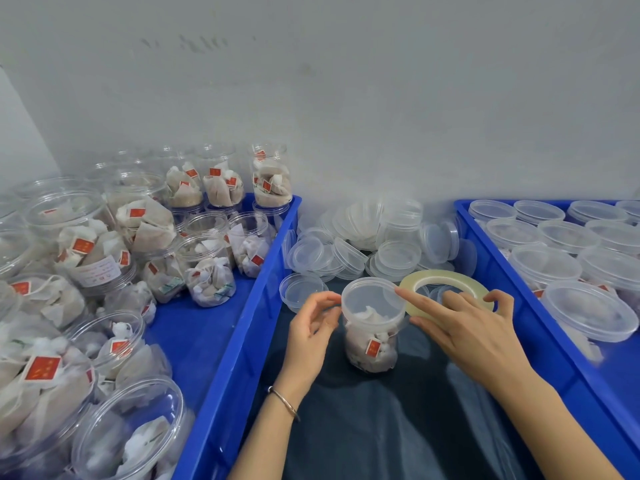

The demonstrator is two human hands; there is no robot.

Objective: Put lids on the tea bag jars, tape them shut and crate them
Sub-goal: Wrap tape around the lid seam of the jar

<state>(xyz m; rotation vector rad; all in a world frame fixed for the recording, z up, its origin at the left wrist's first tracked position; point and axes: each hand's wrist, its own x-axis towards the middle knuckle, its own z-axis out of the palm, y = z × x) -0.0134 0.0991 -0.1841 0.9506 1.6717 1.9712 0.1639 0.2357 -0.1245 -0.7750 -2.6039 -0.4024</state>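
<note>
While I watch, dark cloth (381, 427) btwn blue crates (221, 341), grey wall (346, 81), red tags unreadable, left hand (311, 327) fingers loosely curled beside lidded jar (372, 327), right hand (474, 323) pinching tape roll (446, 277).

Background of the work area. A plain pale grey wall (346, 98) fills the upper half of the view, evenly and softly lit, with no strong shadows. Faint dark scuff marks (194, 41) lie high on the wall, left of its middle. At the far left edge of the wall, a lighter panel (17, 140) meets it at an angle. Below the wall, at the middle of the view, a dark, creased cloth (398, 427) covers the surface nearest the camera.
</note>
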